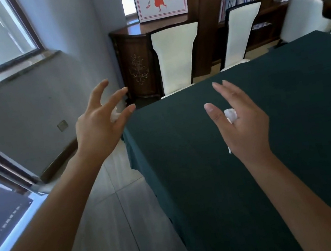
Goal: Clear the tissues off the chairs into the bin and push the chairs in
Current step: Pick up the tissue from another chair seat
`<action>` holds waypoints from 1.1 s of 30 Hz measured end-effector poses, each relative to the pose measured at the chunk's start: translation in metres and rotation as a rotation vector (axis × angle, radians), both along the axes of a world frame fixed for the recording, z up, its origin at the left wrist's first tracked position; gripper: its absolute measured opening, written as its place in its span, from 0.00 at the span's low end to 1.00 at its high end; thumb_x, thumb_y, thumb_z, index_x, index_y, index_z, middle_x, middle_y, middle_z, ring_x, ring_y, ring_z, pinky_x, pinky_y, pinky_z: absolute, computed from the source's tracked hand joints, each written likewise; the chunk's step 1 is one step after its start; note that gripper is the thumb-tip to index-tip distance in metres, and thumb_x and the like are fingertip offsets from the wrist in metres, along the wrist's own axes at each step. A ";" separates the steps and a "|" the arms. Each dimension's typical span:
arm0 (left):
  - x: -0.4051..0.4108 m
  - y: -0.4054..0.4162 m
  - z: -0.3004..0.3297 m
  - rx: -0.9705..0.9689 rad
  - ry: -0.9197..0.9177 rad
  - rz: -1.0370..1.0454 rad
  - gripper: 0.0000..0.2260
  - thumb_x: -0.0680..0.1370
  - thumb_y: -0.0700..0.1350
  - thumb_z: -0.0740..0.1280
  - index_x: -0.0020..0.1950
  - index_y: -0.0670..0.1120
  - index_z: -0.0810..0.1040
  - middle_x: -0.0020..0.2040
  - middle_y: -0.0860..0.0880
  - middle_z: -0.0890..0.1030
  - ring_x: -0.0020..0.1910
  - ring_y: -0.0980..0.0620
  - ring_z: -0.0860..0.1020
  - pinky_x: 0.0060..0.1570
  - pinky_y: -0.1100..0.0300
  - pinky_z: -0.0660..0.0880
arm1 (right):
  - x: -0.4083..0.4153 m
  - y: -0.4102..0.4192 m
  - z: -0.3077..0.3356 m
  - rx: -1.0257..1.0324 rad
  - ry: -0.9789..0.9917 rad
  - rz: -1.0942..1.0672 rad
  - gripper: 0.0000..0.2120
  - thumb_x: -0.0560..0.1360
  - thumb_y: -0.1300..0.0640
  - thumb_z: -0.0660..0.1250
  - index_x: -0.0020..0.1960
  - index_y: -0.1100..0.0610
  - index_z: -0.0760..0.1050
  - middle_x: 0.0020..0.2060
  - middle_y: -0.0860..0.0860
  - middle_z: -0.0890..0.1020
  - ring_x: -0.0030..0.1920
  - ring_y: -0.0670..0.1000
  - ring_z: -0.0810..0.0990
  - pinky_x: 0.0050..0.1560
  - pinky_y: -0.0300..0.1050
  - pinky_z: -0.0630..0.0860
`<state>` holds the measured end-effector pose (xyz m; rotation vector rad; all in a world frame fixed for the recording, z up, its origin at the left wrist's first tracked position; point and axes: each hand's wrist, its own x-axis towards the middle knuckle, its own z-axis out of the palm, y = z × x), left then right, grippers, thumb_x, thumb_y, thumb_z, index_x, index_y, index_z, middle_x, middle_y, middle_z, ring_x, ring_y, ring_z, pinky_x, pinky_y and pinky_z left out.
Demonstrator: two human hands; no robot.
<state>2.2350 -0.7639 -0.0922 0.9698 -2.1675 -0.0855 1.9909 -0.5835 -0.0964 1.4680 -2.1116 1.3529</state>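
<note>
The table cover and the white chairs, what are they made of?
The table cover looks like dark green woven cloth: matte, hanging in folds at the corner. The near white chair seems padded, with smooth cream fabric or leather, hard to tell which, in a dark frame, probably wood. The second white chair looks the same.
</note>
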 end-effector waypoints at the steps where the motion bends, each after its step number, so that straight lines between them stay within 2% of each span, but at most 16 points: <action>1: -0.002 -0.013 -0.003 0.004 -0.003 -0.006 0.19 0.81 0.60 0.66 0.70 0.55 0.79 0.79 0.48 0.68 0.51 0.46 0.83 0.46 0.57 0.72 | -0.001 -0.012 -0.002 0.011 0.020 -0.008 0.24 0.81 0.38 0.64 0.73 0.47 0.74 0.74 0.48 0.74 0.69 0.38 0.71 0.58 0.24 0.67; 3: -0.004 -0.041 -0.009 0.004 -0.010 -0.028 0.20 0.81 0.60 0.66 0.71 0.55 0.78 0.79 0.48 0.68 0.48 0.47 0.83 0.43 0.57 0.73 | -0.002 -0.038 -0.006 0.021 0.071 -0.040 0.24 0.81 0.38 0.63 0.72 0.47 0.75 0.73 0.50 0.75 0.65 0.45 0.79 0.51 0.38 0.76; 4: -0.005 -0.057 -0.012 0.006 -0.017 -0.037 0.20 0.81 0.60 0.66 0.71 0.55 0.78 0.79 0.48 0.68 0.46 0.47 0.83 0.43 0.57 0.73 | -0.002 -0.052 -0.008 0.028 0.090 -0.056 0.24 0.81 0.37 0.63 0.72 0.48 0.75 0.73 0.50 0.75 0.62 0.48 0.82 0.47 0.42 0.77; 6: -0.004 -0.089 -0.018 0.019 -0.030 -0.048 0.21 0.81 0.61 0.65 0.72 0.56 0.77 0.79 0.49 0.67 0.45 0.48 0.83 0.42 0.56 0.74 | -0.002 -0.082 -0.011 0.045 0.117 -0.074 0.25 0.81 0.37 0.63 0.72 0.48 0.75 0.73 0.51 0.75 0.59 0.51 0.84 0.45 0.43 0.77; 11: 0.006 -0.182 -0.025 0.038 -0.020 -0.080 0.22 0.81 0.62 0.64 0.72 0.55 0.77 0.80 0.48 0.66 0.48 0.45 0.84 0.45 0.54 0.76 | 0.012 -0.169 -0.010 0.092 0.154 -0.145 0.25 0.81 0.36 0.62 0.72 0.47 0.75 0.74 0.50 0.74 0.63 0.50 0.81 0.47 0.43 0.76; 13: 0.012 -0.222 -0.021 0.071 -0.023 -0.083 0.23 0.80 0.63 0.62 0.72 0.55 0.78 0.80 0.49 0.66 0.52 0.44 0.83 0.46 0.53 0.75 | 0.021 -0.205 -0.004 0.105 0.143 -0.156 0.25 0.81 0.36 0.62 0.73 0.47 0.75 0.74 0.49 0.74 0.64 0.49 0.80 0.48 0.44 0.77; 15: 0.018 -0.262 -0.016 0.064 -0.032 -0.112 0.25 0.80 0.64 0.61 0.72 0.55 0.78 0.80 0.49 0.66 0.55 0.43 0.83 0.47 0.53 0.75 | 0.029 -0.238 0.002 0.073 0.162 -0.190 0.24 0.81 0.37 0.63 0.72 0.48 0.76 0.73 0.49 0.75 0.61 0.47 0.79 0.46 0.43 0.77; 18: 0.019 -0.318 -0.014 0.063 -0.042 -0.127 0.23 0.80 0.63 0.63 0.73 0.56 0.77 0.80 0.49 0.66 0.57 0.44 0.82 0.48 0.53 0.75 | 0.032 -0.279 0.004 0.053 0.143 -0.248 0.23 0.81 0.38 0.64 0.71 0.48 0.77 0.72 0.49 0.76 0.62 0.47 0.74 0.46 0.42 0.75; 22: 0.006 -0.370 -0.020 0.074 -0.010 -0.107 0.23 0.81 0.62 0.64 0.74 0.57 0.75 0.78 0.50 0.69 0.59 0.44 0.82 0.49 0.52 0.74 | 0.030 -0.322 0.001 0.079 0.089 -0.289 0.23 0.80 0.37 0.63 0.71 0.46 0.76 0.73 0.48 0.75 0.61 0.44 0.78 0.47 0.43 0.77; 24: -0.007 -0.395 -0.020 0.062 0.006 -0.128 0.23 0.81 0.62 0.65 0.75 0.58 0.74 0.78 0.50 0.70 0.59 0.44 0.81 0.48 0.53 0.72 | 0.020 -0.343 -0.001 0.083 0.083 -0.308 0.23 0.80 0.36 0.62 0.71 0.46 0.76 0.73 0.47 0.75 0.62 0.38 0.74 0.47 0.40 0.75; 26: -0.025 -0.421 -0.019 0.060 -0.005 -0.159 0.23 0.81 0.63 0.64 0.75 0.58 0.74 0.78 0.50 0.69 0.61 0.44 0.81 0.49 0.53 0.73 | 0.006 -0.365 -0.003 0.070 0.077 -0.329 0.24 0.81 0.35 0.61 0.71 0.45 0.75 0.73 0.46 0.74 0.63 0.33 0.70 0.48 0.32 0.70; 27: -0.035 -0.434 -0.020 0.063 -0.011 -0.178 0.23 0.81 0.63 0.64 0.75 0.58 0.74 0.78 0.51 0.69 0.62 0.44 0.80 0.50 0.51 0.75 | -0.002 -0.377 -0.005 0.053 0.067 -0.338 0.23 0.81 0.35 0.61 0.71 0.45 0.75 0.73 0.46 0.74 0.65 0.35 0.72 0.49 0.31 0.70; 30: -0.065 -0.473 -0.024 0.064 -0.023 -0.218 0.22 0.81 0.63 0.64 0.74 0.59 0.74 0.79 0.51 0.68 0.60 0.44 0.81 0.49 0.48 0.78 | -0.028 -0.417 -0.013 0.020 0.020 -0.341 0.22 0.81 0.37 0.63 0.70 0.46 0.76 0.73 0.46 0.74 0.67 0.44 0.77 0.53 0.37 0.73; 32: -0.081 -0.496 -0.025 0.070 -0.027 -0.226 0.22 0.81 0.63 0.64 0.74 0.60 0.74 0.79 0.51 0.68 0.58 0.44 0.82 0.49 0.49 0.78 | -0.043 -0.444 -0.013 0.039 -0.006 -0.344 0.22 0.81 0.39 0.65 0.70 0.47 0.77 0.73 0.48 0.75 0.70 0.44 0.75 0.55 0.34 0.71; 33: -0.087 -0.507 -0.024 0.062 -0.025 -0.237 0.22 0.81 0.63 0.64 0.74 0.60 0.74 0.79 0.52 0.68 0.57 0.45 0.82 0.48 0.51 0.77 | -0.049 -0.455 -0.011 0.040 -0.010 -0.343 0.22 0.81 0.39 0.65 0.71 0.47 0.77 0.73 0.48 0.75 0.70 0.44 0.75 0.55 0.30 0.69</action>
